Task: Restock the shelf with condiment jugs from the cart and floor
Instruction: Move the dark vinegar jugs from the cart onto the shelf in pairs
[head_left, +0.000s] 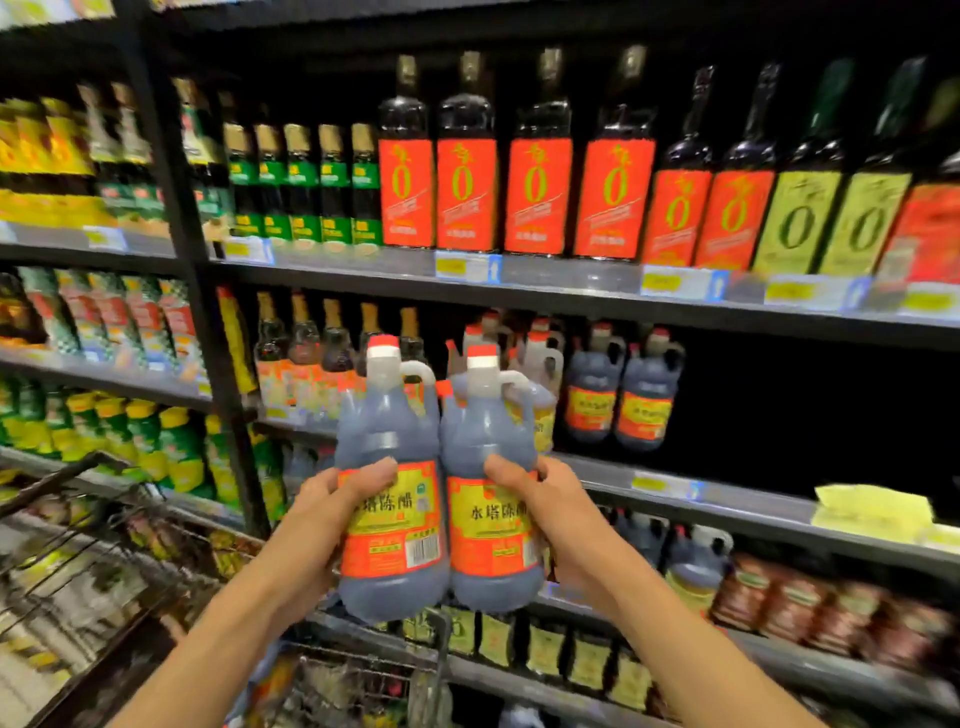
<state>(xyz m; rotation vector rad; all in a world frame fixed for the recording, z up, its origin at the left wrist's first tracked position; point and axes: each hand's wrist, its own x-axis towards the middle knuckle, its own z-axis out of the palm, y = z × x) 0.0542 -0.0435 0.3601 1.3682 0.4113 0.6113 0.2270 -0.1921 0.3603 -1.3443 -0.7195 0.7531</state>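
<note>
Jugs upright, side by side, touching: left jug (390, 499) gripped by left hand (317, 512), right jug (493, 499) by right hand (558, 512); shelf gap (779, 415) ahead, rightward, nearer right hand.

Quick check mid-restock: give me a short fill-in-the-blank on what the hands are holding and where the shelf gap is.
1. The left hand and the right hand each hold one ____.
2. The held left jug and right jug both have ____ caps.
3. The dark shelf gap lies to the ____ of the two shelved jugs.

Missing words: jug; red; right
</note>
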